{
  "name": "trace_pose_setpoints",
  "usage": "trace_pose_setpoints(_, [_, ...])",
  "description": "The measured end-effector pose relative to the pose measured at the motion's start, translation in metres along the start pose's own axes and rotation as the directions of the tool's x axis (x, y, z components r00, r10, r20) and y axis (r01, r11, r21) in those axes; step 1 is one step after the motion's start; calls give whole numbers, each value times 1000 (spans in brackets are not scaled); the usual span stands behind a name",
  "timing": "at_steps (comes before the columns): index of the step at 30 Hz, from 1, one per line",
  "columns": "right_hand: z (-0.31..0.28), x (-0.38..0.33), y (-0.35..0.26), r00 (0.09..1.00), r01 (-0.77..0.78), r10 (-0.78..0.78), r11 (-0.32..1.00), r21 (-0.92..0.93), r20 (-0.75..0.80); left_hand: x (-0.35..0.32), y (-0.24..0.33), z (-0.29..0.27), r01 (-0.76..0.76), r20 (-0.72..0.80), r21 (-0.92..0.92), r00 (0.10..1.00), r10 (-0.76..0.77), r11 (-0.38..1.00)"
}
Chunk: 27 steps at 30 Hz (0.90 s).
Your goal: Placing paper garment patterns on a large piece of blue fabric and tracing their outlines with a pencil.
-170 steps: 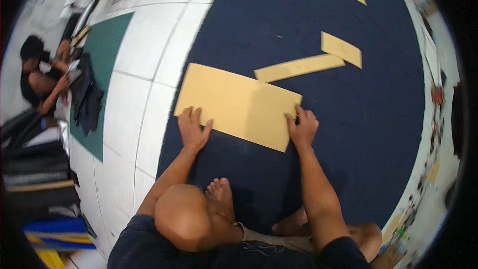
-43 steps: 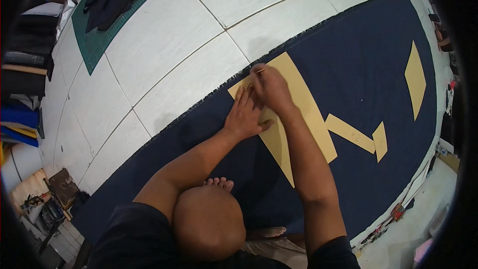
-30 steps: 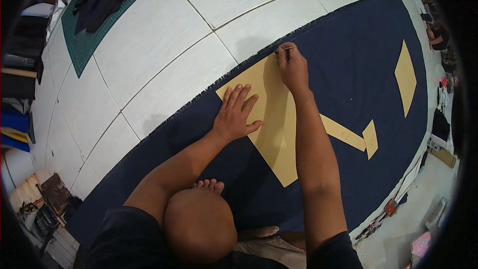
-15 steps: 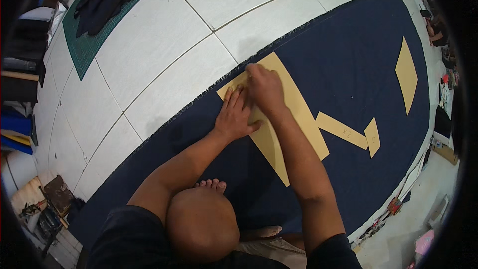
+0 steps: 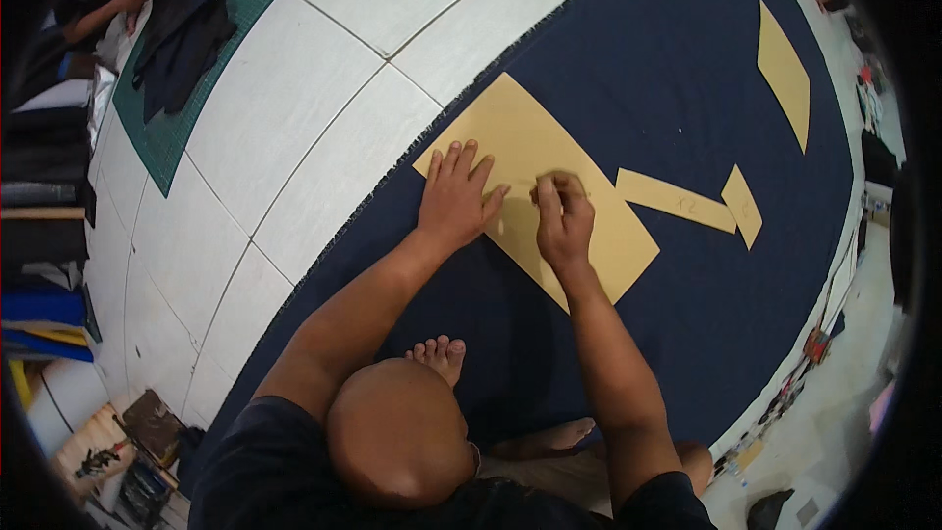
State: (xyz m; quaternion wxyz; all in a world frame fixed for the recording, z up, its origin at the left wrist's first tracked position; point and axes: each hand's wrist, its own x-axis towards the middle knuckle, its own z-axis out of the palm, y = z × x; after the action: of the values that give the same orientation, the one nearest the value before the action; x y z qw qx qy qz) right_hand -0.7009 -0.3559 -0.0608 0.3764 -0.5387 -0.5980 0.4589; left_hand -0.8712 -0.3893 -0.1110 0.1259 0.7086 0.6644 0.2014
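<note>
- We count four flat yellow card pieces: one large rectangle (image 5: pixel 530 147), one long narrow strip (image 5: pixel 667 198), one small slanted four-sided piece (image 5: pixel 743 211) and one bigger four-sided piece (image 5: pixel 785 77); two of them bear handwritten marks.
- We see one broad dark navy cloth (image 5: pixel 667 59).
- We find one green gridded mat (image 5: pixel 160 152), with one heap of dark fabric (image 5: pixel 191 49), its layers too merged to count.
- We have two bare hands, one left hand (image 5: pixel 454 201) and one right hand (image 5: pixel 566 224), in view.
- We make out at least one other person (image 5: pixel 103 10).

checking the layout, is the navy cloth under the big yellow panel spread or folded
Spread: the navy cloth lies flat across the tiled floor, reaching beyond the yellow panel.
</note>
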Motion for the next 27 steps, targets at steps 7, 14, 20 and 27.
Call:
trace_pose_setpoints(7, [43,-64,17,985,-32,43,997,-66,168,61,-35,-24,-156,578,47,810,101,987])
trace_pose_setpoints(14, [88,-17,10,983,115,-97,988,-108,156,112,-31,-45,-409,856,-18,465,225,912])
trace_pose_setpoints(20, [122,-4,0,965,155,-109,972,-179,240,111,-76,-26,-298,821,-80,521,232,951])
trace_pose_setpoints(27, [114,-5,13,958,248,-199,936,-251,205,114,-36,-47,-275,858,-73,474,201,959])
